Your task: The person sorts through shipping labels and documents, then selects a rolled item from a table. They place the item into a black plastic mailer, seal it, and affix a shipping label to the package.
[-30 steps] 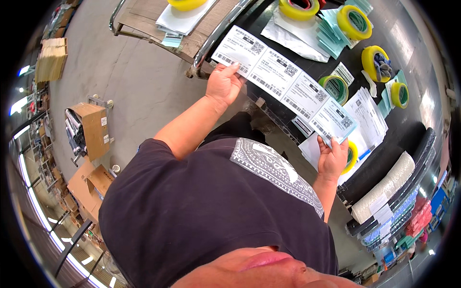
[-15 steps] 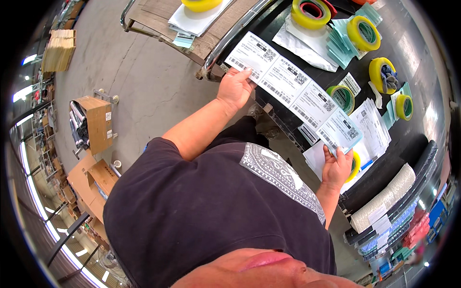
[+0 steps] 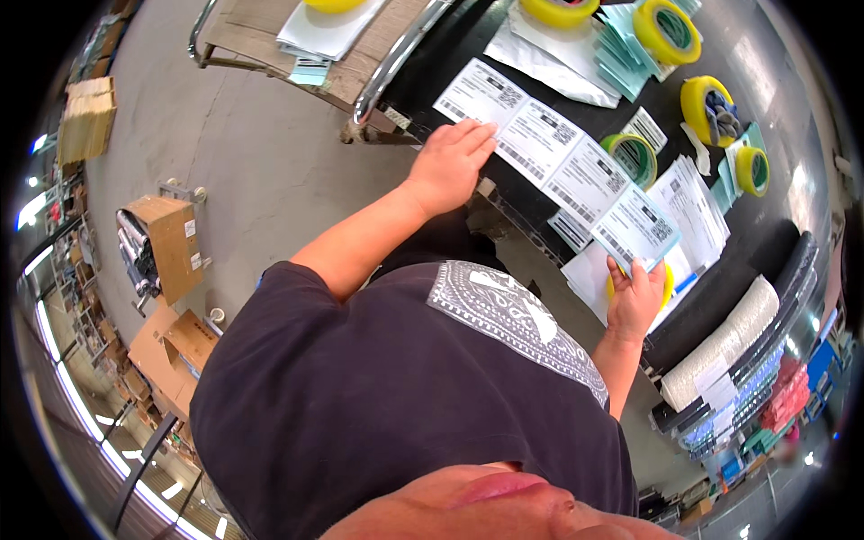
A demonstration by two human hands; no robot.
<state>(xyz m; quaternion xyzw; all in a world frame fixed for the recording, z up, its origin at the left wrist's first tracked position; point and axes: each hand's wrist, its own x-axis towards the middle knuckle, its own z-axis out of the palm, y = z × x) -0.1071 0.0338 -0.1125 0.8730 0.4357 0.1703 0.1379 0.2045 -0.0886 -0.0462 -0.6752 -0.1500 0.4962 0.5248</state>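
Observation:
A strip of several joined shipping labels, white with barcodes and square codes, stretches across the black tabletop. My left hand rests over the strip's near edge close to its left end, fingers stretched out and flat, thumb hidden. At the right end my right hand pinches the last label's lower corner between thumb and fingers. Just behind that hand, a yellow tape roll shows in part on white papers. A green-cored tape roll stands against the strip's far edge.
More yellow tape rolls, pale green label stacks and a white bag lie farther back. Wrap rolls stand at the right. A wooden cart with a metal rail adjoins the table; an open carton sits left.
My left hand has gone from pinching the strip's left part to lying flat-fingered over its edge. The strip's left end looks lower, nearer the tabletop. My right hand keeps its pinch.

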